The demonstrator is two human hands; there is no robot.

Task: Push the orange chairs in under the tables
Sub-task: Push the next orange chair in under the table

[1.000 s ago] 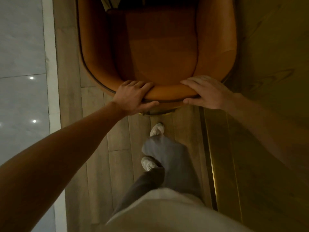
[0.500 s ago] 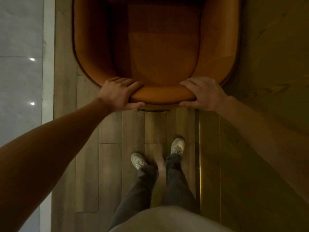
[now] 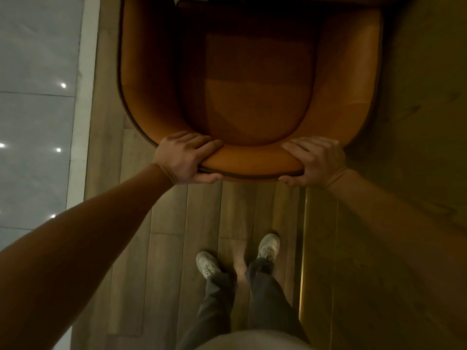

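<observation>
An orange upholstered tub chair (image 3: 252, 92) fills the upper middle of the head view, seen from above with its curved backrest toward me. My left hand (image 3: 185, 157) grips the left part of the backrest's top edge, fingers over the inside and thumb underneath the outer rim. My right hand (image 3: 314, 160) grips the right part of the same edge in the same way. The front of the seat runs into deep shadow at the top of the frame, where a dark table edge (image 3: 192, 0) can just be made out.
A wooden wall or panel (image 3: 404, 173) stands close along the chair's right side, with a lit strip at its base. Pale glossy tiles (image 3: 35, 122) lie to the left beyond a white border. My feet (image 3: 269, 247) stand on the wood-plank floor behind the chair.
The chair has moved forward, away from me, with both hands holding its backrest. My feet went from mid-step to standing side by side behind it.
</observation>
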